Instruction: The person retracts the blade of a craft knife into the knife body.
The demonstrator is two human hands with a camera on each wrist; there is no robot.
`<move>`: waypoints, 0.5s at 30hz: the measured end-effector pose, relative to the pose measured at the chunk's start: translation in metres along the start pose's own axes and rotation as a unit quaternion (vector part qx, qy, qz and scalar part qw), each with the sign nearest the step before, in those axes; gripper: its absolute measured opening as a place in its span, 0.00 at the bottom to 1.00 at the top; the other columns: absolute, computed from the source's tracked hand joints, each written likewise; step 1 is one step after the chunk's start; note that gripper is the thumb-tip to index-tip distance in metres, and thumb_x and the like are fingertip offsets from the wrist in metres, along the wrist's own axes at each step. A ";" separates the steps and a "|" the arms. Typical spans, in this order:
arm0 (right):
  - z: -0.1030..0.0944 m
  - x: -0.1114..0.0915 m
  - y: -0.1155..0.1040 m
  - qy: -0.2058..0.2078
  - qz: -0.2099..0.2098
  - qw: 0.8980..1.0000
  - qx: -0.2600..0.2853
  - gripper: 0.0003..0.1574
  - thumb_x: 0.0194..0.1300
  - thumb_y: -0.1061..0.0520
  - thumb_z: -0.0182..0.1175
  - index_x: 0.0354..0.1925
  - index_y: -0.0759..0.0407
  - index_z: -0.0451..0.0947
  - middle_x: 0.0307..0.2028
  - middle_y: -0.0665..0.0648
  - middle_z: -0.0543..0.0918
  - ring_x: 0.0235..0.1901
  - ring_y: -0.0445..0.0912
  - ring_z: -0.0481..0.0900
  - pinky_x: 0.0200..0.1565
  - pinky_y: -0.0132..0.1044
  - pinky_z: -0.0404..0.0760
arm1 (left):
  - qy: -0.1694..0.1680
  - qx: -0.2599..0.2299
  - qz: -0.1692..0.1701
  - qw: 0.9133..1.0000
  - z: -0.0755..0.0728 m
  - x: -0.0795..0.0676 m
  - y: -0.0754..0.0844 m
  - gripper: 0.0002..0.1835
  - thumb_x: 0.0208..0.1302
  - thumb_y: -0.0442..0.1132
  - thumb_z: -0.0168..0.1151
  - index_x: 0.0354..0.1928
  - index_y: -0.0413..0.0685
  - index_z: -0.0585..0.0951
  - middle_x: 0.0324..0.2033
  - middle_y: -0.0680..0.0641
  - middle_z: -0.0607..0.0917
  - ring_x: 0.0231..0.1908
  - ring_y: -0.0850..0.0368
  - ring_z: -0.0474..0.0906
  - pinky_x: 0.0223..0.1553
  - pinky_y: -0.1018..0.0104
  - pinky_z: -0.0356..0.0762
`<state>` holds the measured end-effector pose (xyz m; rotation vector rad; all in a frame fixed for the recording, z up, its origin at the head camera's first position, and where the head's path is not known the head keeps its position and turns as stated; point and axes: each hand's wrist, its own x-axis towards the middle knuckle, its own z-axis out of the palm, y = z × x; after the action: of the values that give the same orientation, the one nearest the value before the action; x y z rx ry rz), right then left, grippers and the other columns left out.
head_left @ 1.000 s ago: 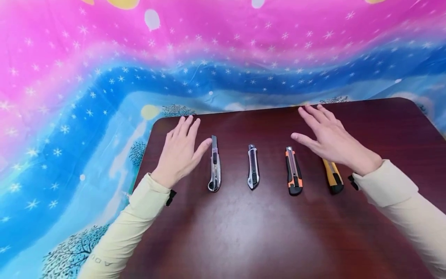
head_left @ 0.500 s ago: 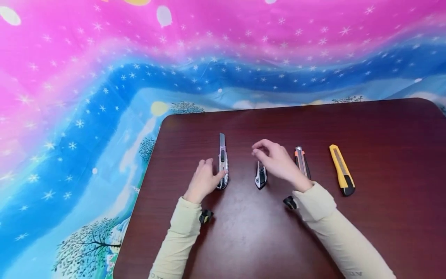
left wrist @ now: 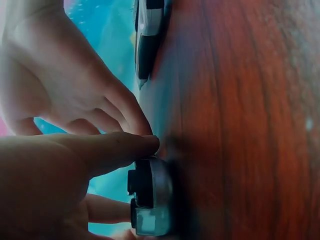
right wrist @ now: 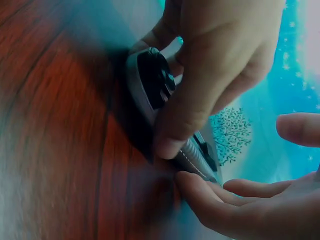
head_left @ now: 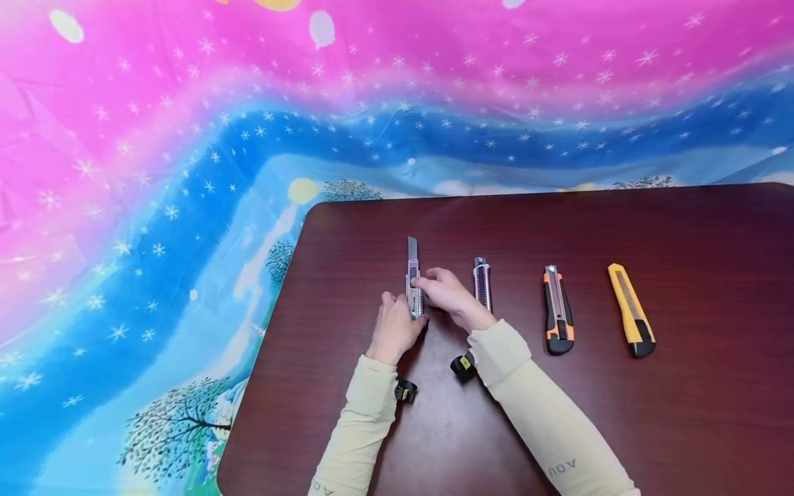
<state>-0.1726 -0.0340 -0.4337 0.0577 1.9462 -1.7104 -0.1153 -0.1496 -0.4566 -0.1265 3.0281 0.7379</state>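
Note:
A silver utility knife (head_left: 413, 275) with its blade extended lies on the table, pointing away. My left hand (head_left: 395, 331) grips its handle from both sides near the rear end, thumb on the right, fingers on the left. In the right wrist view, the left thumb presses along the knife (right wrist: 192, 155) close over the wood. My right hand (head_left: 454, 296) reaches in from the right, fingertips right at the knife's side. Its thumb and fingers (right wrist: 205, 200) stand spread apart in the right wrist view. A second silver-and-black utility knife (head_left: 481, 282) is partly hidden behind the right hand.
An orange-and-black utility knife (head_left: 559, 310) and a yellow one (head_left: 631, 310) lie farther right on the dark wooden table (head_left: 713, 413). A pink and blue patterned cloth (head_left: 186, 172) hangs behind and down the left side.
Both hands have come down from beside the row of knives, the right one sweeping left. The left hand has taken hold of the leftmost knife. The view has shifted left.

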 end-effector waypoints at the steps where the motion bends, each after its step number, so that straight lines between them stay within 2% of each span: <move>1: 0.001 0.001 0.001 -0.001 -0.001 1.000 0.010 0.37 0.69 0.55 0.51 0.67 0.75 0.56 0.62 0.72 0.70 0.61 0.57 0.71 0.64 0.50 0.74 | 0.003 -0.001 0.005 1.000 0.000 -0.001 0.000 0.20 0.56 0.46 0.69 0.40 0.35 0.79 0.39 0.36 0.74 0.36 0.38 0.78 0.41 0.49 0.81; 5: 0.004 0.002 0.003 -0.004 -0.004 0.998 0.057 0.35 0.70 0.57 0.50 0.67 0.75 0.55 0.60 0.71 0.72 0.56 0.54 0.74 0.64 0.47 0.74 | 0.014 -0.027 0.017 0.999 -0.002 -0.006 -0.001 0.18 0.56 0.45 0.67 0.41 0.37 0.80 0.38 0.38 0.75 0.35 0.42 0.77 0.38 0.51 0.81; 7: 0.003 0.002 0.003 -0.001 -0.002 0.996 0.093 0.35 0.70 0.58 0.50 0.69 0.72 0.55 0.57 0.67 0.73 0.52 0.51 0.75 0.61 0.45 0.76 | 0.030 -0.049 0.021 0.998 -0.005 -0.009 -0.002 0.20 0.56 0.45 0.66 0.45 0.38 0.80 0.38 0.39 0.76 0.35 0.45 0.76 0.37 0.53 0.80; 12: 0.004 0.005 0.000 0.010 -0.015 0.981 0.194 0.28 0.72 0.55 0.52 0.64 0.68 0.62 0.42 0.54 0.78 0.38 0.42 0.77 0.45 0.32 0.81 | 0.074 -0.108 0.043 0.990 -0.014 -0.019 0.002 0.28 0.57 0.46 0.66 0.59 0.44 0.76 0.36 0.42 0.80 0.36 0.48 0.76 0.38 0.56 0.78; 15: 0.007 0.007 -0.004 0.018 -0.027 0.974 0.223 0.25 0.73 0.51 0.52 0.58 0.68 0.67 0.36 0.51 0.77 0.34 0.39 0.76 0.38 0.28 0.80 | 0.079 -0.129 0.051 0.987 -0.018 -0.024 0.006 0.31 0.58 0.47 0.65 0.64 0.46 0.73 0.36 0.43 0.83 0.37 0.47 0.76 0.39 0.57 0.77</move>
<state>-0.1774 -0.0439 -0.4338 0.2024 1.5619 -2.1650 -0.0918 -0.1508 -0.4365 -0.0340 3.0884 1.1832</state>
